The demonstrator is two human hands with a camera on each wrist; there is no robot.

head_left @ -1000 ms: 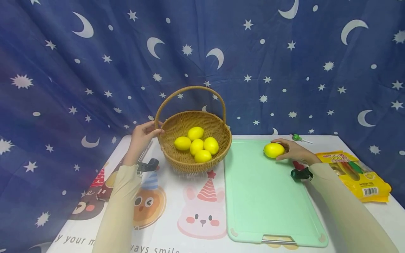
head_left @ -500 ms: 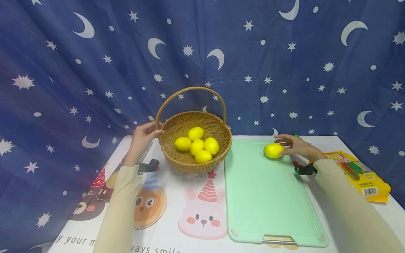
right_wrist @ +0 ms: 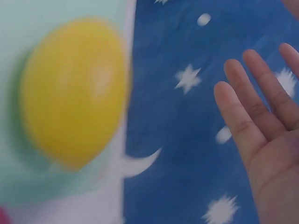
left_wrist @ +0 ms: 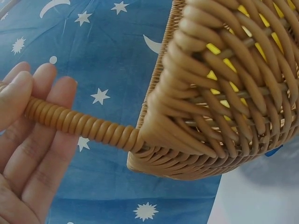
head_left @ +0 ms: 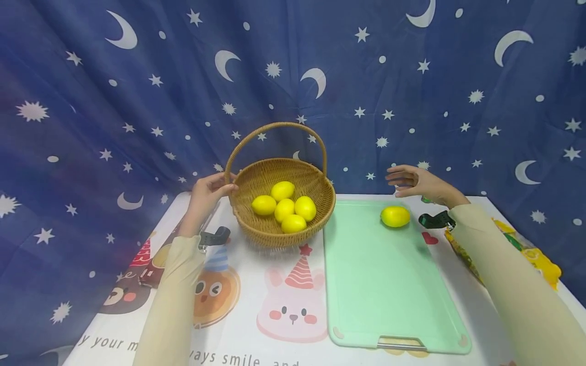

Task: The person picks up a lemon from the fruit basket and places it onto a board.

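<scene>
Both our arms reach forward, left arm (head_left: 171,300) and right arm (head_left: 517,279) sleeved and well apart. Our left hand (head_left: 206,195) grips, its thumb (left_wrist: 10,105) bent in towards the fingers (left_wrist: 44,175). Our right hand (head_left: 422,185) hovers, palm facing the wrist camera, its fingers (right_wrist: 242,125) loosely curved and parted from one another.

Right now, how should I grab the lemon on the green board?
I'd pinch the lemon round its fat middle, coming down from above, with thumb on the near side and fingers on the far side. It lies on its side on the board, long way left to right, narrowing at the ends, so the middle should hold best. The right hand is free nearby.
</scene>
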